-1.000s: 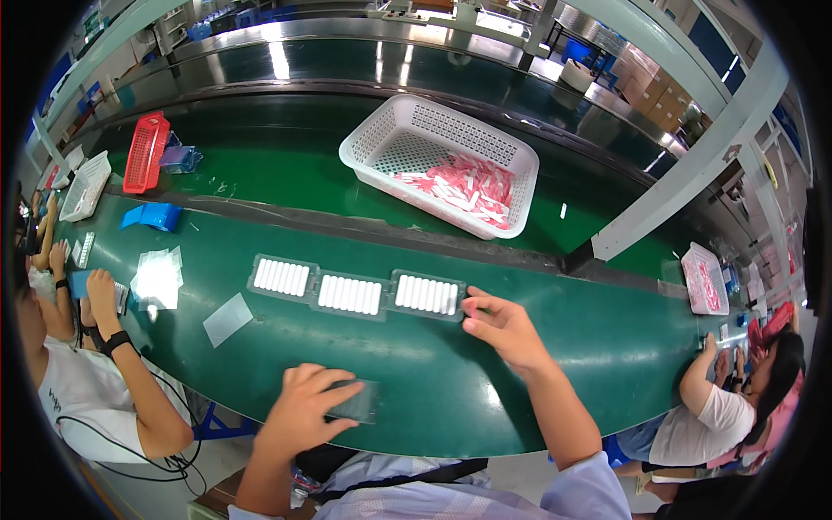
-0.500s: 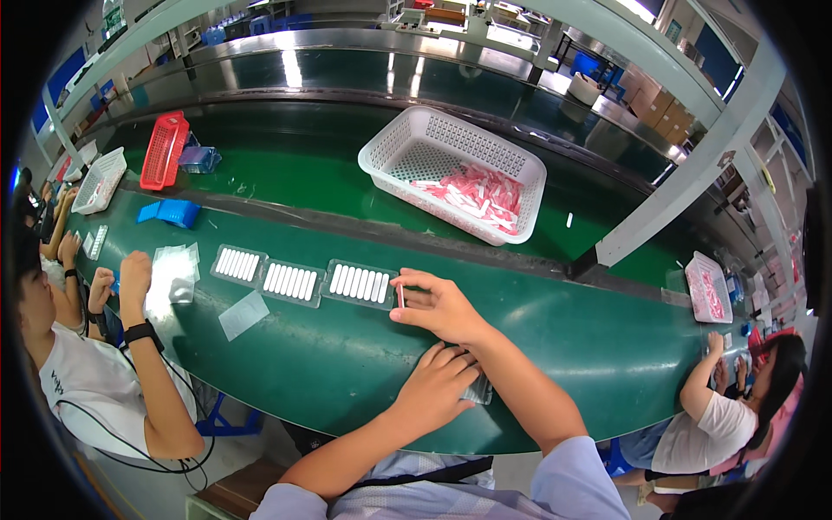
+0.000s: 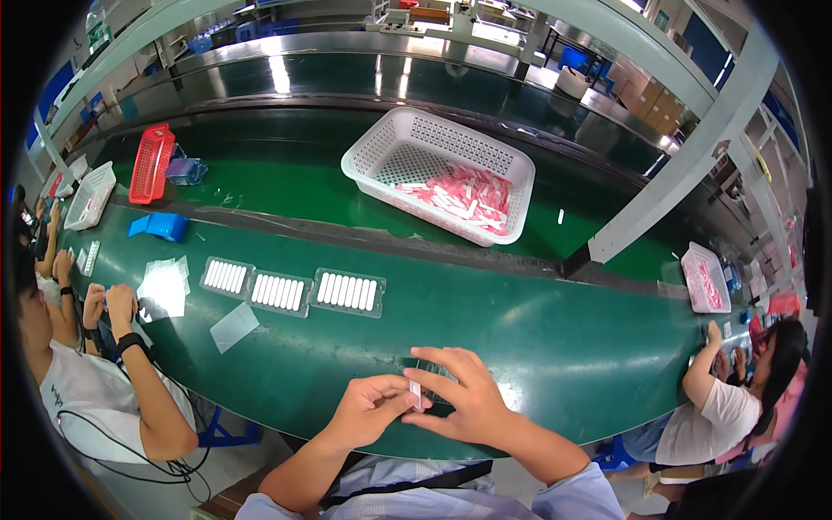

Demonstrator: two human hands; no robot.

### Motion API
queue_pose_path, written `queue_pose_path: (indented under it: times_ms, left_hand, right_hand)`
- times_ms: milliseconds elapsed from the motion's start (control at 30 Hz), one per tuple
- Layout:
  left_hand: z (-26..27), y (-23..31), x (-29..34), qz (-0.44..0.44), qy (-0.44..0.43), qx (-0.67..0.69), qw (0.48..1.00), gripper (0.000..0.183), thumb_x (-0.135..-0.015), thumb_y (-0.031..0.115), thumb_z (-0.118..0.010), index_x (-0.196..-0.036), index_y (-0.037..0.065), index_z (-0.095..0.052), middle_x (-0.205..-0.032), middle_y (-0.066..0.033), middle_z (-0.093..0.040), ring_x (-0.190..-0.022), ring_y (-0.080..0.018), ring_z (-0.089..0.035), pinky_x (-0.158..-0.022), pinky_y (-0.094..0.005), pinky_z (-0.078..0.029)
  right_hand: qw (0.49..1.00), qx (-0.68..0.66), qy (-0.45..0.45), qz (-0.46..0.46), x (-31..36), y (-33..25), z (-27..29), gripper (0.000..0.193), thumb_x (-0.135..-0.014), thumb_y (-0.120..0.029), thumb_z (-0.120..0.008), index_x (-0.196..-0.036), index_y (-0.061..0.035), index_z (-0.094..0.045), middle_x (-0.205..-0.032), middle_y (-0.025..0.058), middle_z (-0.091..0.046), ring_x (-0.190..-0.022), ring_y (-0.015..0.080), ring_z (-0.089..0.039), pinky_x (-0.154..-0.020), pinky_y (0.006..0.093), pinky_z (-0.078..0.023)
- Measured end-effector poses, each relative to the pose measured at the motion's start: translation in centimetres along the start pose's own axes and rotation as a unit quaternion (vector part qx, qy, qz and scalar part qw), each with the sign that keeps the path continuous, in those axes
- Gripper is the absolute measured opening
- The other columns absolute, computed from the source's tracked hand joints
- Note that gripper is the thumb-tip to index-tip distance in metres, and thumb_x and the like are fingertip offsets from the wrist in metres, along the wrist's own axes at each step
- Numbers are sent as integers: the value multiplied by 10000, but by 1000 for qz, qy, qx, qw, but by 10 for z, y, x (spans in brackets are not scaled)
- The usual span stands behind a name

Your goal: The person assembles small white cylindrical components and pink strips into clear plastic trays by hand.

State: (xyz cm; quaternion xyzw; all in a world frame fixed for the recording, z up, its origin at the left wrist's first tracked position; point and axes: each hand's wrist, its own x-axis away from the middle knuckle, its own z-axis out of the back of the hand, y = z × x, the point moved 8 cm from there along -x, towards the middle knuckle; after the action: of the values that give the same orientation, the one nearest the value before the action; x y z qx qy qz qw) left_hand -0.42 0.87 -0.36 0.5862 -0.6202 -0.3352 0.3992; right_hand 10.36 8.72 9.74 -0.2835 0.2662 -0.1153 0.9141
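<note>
My left hand [image 3: 374,411] is closed, thumb and fingers pinching a small, slim white-and-pink stick [image 3: 415,395] near the front of the green table. From the other side my right hand [image 3: 468,400] curves around the same stick, a fingertip at its upper end and the thumb close to its lower end. Partly hidden behind the right fingers lies a clear plastic tray [image 3: 431,371]. Farther left are three clear trays filled with rows of white sticks: a left one [image 3: 228,276], a middle one [image 3: 279,292] and a right one [image 3: 348,291].
A white basket [image 3: 373,178] with pink and white sticks stands beyond the ledge. Translucent sheets [image 3: 234,328], blue holders [image 3: 165,227] and a red basket [image 3: 151,165] are at left. A slanted metal post [image 3: 659,195] rises at right. Co-workers sit on both sides.
My right hand has drawn back from the right filled tray toward me with the stick. My left hand has left the clear tray and taken hold of the stick too. The view has shifted slightly.
</note>
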Motion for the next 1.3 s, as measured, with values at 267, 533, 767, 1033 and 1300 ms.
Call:
queue_pose_path:
  times_ms: [267,533,767,1033,1300]
  left_hand:
    - [-27,-38,12,147,-125,128,973,274,-1105,110,-497,-1279,-28,-658,-1157,-102,-696,-923,-126,-602,-822,-262,-494]
    - [-35,-25,11,169,-160,213,949,318,-1122,179,-484,-1323,-25,-621,-1172,-131,-700,-911,-158,-650,-797,-302,-520]
    - [-19,-33,12,168,-27,179,969,370,-1123,170,-475,-1372,-74,-597,-1007,-129,-682,-829,-198,-626,-779,-338,-517]
    - [-7,-36,18,133,11,193,972,396,-1113,168,-505,-1443,-43,-561,-1056,-150,-709,-855,-200,-650,-804,-350,-542]
    - [-15,-42,17,130,-17,136,982,373,-1102,165,-537,-1434,2,-585,-1183,-164,-723,-904,-176,-688,-833,-334,-581]
  right_hand:
    - [931,-336,-10,-139,29,43,-10,157,-910,-9,-738,-1063,-29,-769,-1126,148,-727,-993,239,-712,-872,348,-555]
    - [957,-248,-6,-151,32,38,-6,64,-888,-34,-769,-952,-40,-768,-1115,112,-691,-972,226,-696,-826,341,-561]
    - [984,-95,-91,-120,36,40,4,339,-911,-303,-772,-1175,-97,-726,-1280,109,-657,-1196,334,-632,-1076,450,-452]
    - [976,99,-190,-41,46,69,3,636,-804,-388,-854,-1357,-148,-652,-1466,114,-558,-1405,336,-490,-1121,491,-423]
    - [977,-154,-133,-67,23,44,-17,338,-896,-259,-774,-1192,-107,-715,-1191,75,-686,-1123,291,-656,-1016,438,-478]
